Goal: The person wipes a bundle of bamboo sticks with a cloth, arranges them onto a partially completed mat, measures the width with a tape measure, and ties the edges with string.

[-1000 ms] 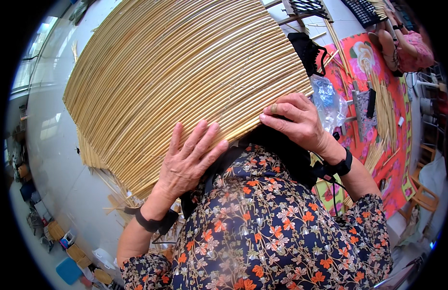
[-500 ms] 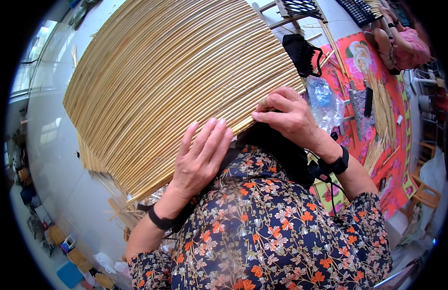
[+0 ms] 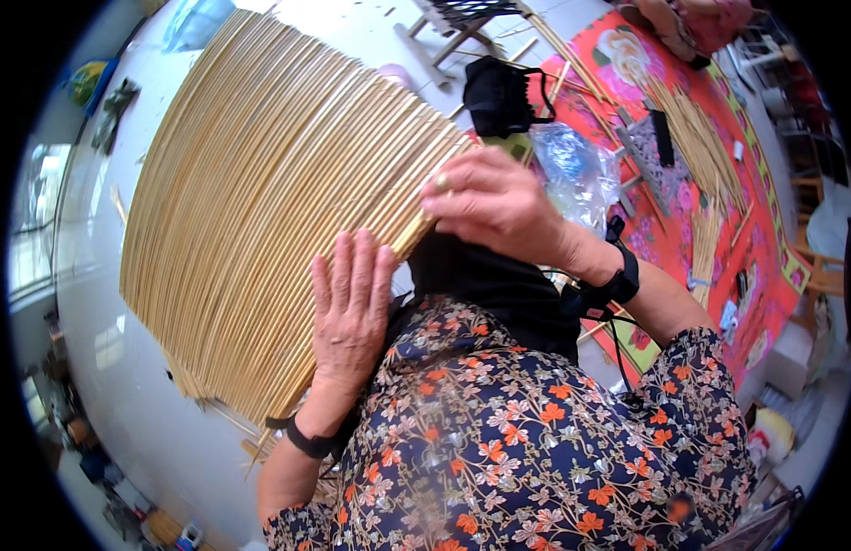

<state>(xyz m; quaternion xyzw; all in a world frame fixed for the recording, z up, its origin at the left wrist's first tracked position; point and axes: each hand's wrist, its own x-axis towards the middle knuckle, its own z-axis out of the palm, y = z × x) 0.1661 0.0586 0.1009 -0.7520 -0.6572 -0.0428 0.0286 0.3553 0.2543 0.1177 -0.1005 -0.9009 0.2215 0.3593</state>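
A large mat of thin straw-coloured stalks (image 3: 242, 202), laid side by side in close rows, slants across the left and middle of the view. My left hand (image 3: 347, 308) lies flat on its near edge, the fingers straight and pointing away from me. Toward the right end of that same edge, my right hand (image 3: 490, 202) is closed, with thumb and fingertips pinching the border of the mat. Exactly which stalk or binding sits between those fingertips is hidden. Black cloth (image 3: 485, 280) lies over my lap under the right hand.
A red floral sheet (image 3: 646, 243) spreads on the floor at the right, bearing loose stalks (image 3: 692, 129). Near it are a black bag (image 3: 497, 96) and crumpled clear plastic (image 3: 572, 161). A wooden stool (image 3: 434, 55) stands beyond the mat. Another person (image 3: 701, 18) shows at the upper right.
The view has turned, and the mat now slants more steeply. Both hands appear farther left in the picture, still at the mat's near edge. The left fingers point straighter away from me.
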